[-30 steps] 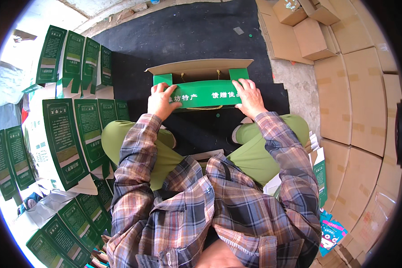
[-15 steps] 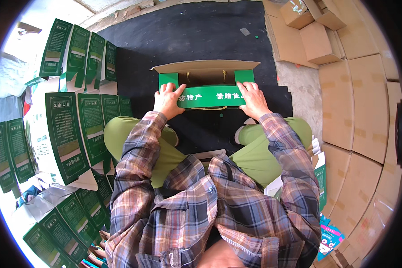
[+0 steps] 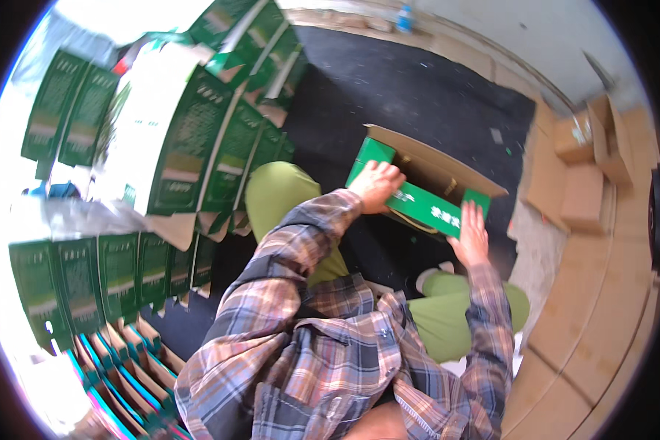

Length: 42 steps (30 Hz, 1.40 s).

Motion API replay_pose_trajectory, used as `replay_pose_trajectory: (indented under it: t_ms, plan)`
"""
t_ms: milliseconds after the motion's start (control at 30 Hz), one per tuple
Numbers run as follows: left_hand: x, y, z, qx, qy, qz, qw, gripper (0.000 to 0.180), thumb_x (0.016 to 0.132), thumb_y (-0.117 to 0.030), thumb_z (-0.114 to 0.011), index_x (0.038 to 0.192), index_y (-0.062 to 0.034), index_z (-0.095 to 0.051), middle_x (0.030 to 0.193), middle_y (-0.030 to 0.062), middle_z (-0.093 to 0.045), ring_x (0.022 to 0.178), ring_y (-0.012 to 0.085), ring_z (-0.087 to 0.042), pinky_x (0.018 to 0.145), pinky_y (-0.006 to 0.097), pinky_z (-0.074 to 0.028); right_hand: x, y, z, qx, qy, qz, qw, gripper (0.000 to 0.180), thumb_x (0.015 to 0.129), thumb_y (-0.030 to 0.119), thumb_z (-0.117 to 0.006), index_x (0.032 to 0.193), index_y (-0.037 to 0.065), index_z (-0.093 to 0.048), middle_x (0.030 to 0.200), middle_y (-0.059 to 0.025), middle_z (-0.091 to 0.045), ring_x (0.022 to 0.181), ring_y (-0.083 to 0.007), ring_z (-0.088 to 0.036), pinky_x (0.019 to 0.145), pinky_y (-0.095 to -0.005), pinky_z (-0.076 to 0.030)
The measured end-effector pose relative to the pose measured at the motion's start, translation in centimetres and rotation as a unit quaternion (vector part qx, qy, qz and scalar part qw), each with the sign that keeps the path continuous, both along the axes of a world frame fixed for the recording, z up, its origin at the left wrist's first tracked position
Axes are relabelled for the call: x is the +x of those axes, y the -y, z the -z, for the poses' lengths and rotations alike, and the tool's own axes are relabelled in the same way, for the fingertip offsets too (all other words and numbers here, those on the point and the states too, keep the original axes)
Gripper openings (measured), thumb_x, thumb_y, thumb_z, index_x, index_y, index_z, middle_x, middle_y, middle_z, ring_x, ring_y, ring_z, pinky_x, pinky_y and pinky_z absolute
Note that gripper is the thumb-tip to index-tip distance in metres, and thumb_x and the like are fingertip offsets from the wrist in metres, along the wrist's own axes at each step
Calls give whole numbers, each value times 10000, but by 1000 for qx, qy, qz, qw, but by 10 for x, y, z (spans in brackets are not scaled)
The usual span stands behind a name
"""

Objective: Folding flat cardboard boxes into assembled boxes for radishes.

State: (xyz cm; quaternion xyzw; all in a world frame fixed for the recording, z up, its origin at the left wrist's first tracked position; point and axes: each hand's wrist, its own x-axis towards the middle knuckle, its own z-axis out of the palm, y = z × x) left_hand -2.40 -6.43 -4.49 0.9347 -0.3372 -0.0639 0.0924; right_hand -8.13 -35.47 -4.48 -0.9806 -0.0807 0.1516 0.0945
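An open green box sits on a black mat, close to the mat's right edge, ahead of a seated person in a plaid shirt and a little to the right. Its long axis runs aslant, from the far left toward the near right, reaching from one hand to the other. Both hands touch it, so neither is nearer. The left hand is at the box's left near corner, fingers bent over the top edge, closed on it; the right hand lies at the right near corner, fingers nearly straight and thumb spread, though whether it pinches the cardboard cannot be told.

The count: one box at the hands, one yellow cord looping along its near side, and one blue bottle past the mat's far edge. Beyond the right edge are at least two small brown cartons. To the left, green boxes stand in stacks; the lower row shows about six, the upper ones too blurred to count.
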Motion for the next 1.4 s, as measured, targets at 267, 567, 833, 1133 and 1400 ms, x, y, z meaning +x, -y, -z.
replay_pose_trajectory:
  t_ms: [267, 567, 833, 1133, 1400]
  plan:
    - [-10, 5, 4, -76, -45, -74, 993, 735, 600, -472, -714, 1161, -29, -541, 1030, 114, -491, 1039, 263, -459, 865, 401, -376, 19, 41, -4, 96, 53, 60, 992, 811, 738, 211, -704, 1402, 12, -283, 1466, -204, -250, 1367, -345, -205, 1104, -376, -219]
    - [0, -11, -29, -324, -116, -288, 894, 818, 640, -504, -735, 1211, 36, -505, 1099, 194, -474, 1077, 328, -443, 941, 408, -382, 15, 114, -31, 314, 49, 191, 928, 497, 848, 151, -609, 1289, -26, -465, 1314, -178, -489, 1243, -252, -436, 1041, -333, -318]
    - [-12, -86, -183, -698, 10, -273, 662, 672, 749, -336, -718, 1254, 12, -443, 1084, 131, -485, 994, 224, -505, 866, 330, -422, 11, 130, -25, 327, -25, 203, 923, 484, 875, 142, -573, 1305, -37, -440, 1338, -193, -457, 1247, -256, -437, 1040, -342, -333]
    - [-91, -230, -312, -745, 189, -315, 557, 278, 898, -217, -544, 1084, -10, -556, 954, 87, -623, 841, 163, -623, 750, 295, -520, 9, 125, -23, 336, -3, 180, 925, 476, 859, 170, -595, 1282, -16, -481, 1250, -157, -540, 1172, -228, -492, 989, -335, -375]
    - [-138, -358, -297, -759, 183, -377, 498, 293, 921, -217, -419, 1104, -28, -550, 1021, 104, -632, 900, 217, -630, 781, 359, -521, 11, 108, -36, 362, -46, 210, 907, 475, 877, 130, -569, 1309, -20, -443, 1328, -203, -467, 1241, -254, -441, 1024, -339, -344]
